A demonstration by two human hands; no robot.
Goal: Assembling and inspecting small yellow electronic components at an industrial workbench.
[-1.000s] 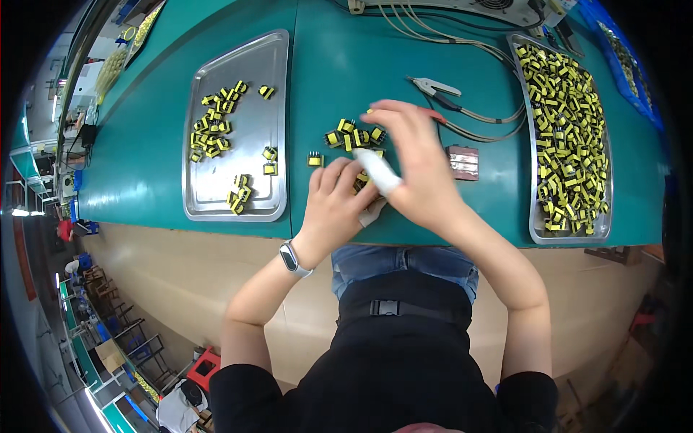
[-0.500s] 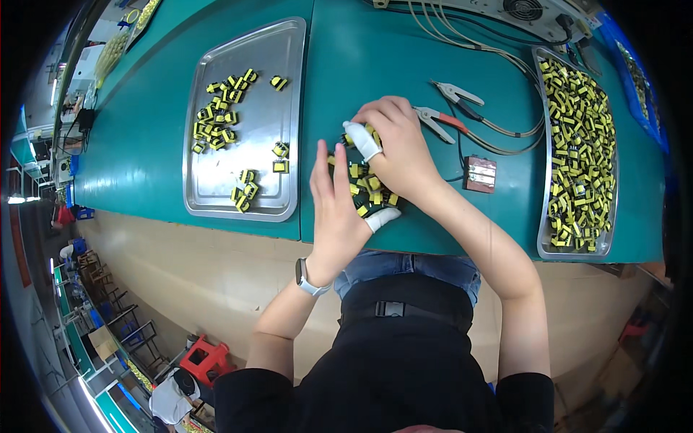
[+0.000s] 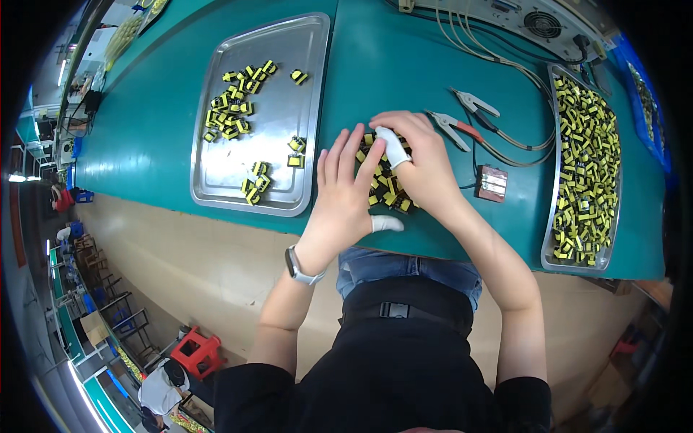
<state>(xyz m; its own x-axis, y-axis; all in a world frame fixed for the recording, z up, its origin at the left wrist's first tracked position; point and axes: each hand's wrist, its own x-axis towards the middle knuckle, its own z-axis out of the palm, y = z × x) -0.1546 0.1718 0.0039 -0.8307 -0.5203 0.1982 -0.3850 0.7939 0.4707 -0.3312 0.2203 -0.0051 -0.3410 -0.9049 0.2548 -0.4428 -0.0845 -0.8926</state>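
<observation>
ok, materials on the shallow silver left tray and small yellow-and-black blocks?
Shallow silver left tray: probably stainless steel, smooth and shiny, bright reflections. Small yellow-and-black blocks: yellow perhaps plastic or tape, evenly coloured; dark parts and finish unclear.

On the flat green table (image 3: 393, 54), a pile of yellow-and-black blocky components (image 3: 386, 190) lies between a rectangular silver metal tray (image 3: 278, 130), left, and a narrower rectangular silver metal tray (image 3: 550, 234), right.

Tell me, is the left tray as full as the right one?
No, the left tray has bare metal showing around its scattered parts, while the right tray is packed.
</observation>
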